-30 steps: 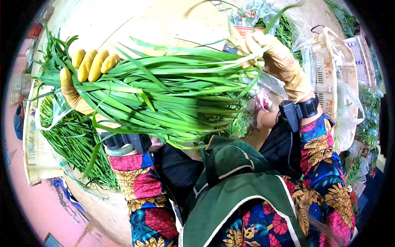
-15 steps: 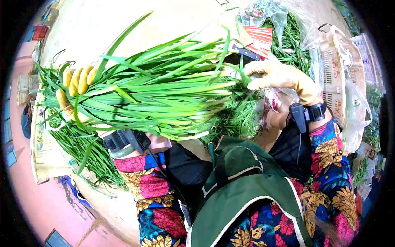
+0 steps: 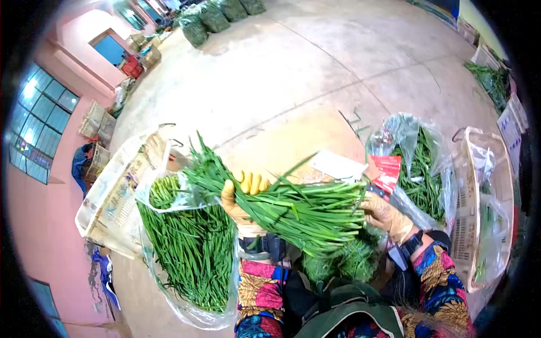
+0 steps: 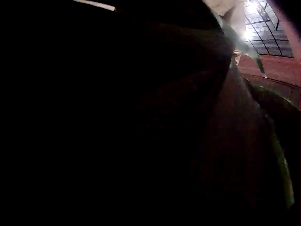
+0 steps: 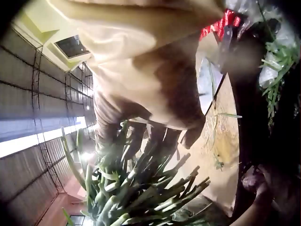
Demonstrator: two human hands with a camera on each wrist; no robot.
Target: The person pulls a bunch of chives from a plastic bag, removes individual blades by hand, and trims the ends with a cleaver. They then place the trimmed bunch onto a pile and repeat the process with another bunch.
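My gloved left hand (image 3: 242,197) grips a thick bunch of garlic chives (image 3: 310,211) around its leafy end, the yellow fingers curled over the top. The pale stalk ends point right. At those ends is my gloved right hand (image 3: 386,217), its fingertips against the stalks. In the right wrist view the fingers (image 5: 160,136) hang down at the cut ends (image 5: 155,197). Dark leaves block most of the left wrist view. Beyond the bunch, a knife with a broad blade (image 3: 338,165) and dark handle (image 3: 377,191) lies on a tan board (image 3: 304,135).
A plastic bag of chives (image 3: 191,259) stands at left beside a cream crate (image 3: 121,197). At right are another bag of greens (image 3: 422,169) and a second crate (image 3: 468,203). A red striped packet (image 3: 387,172) lies near the knife. Loose trimmings (image 3: 344,259) lie below the bunch.
The head view has tilted up, showing more floor and wall. My right hand drew back from the stalk ends, then returned to them. My left hand has kept its grip on the bunch.
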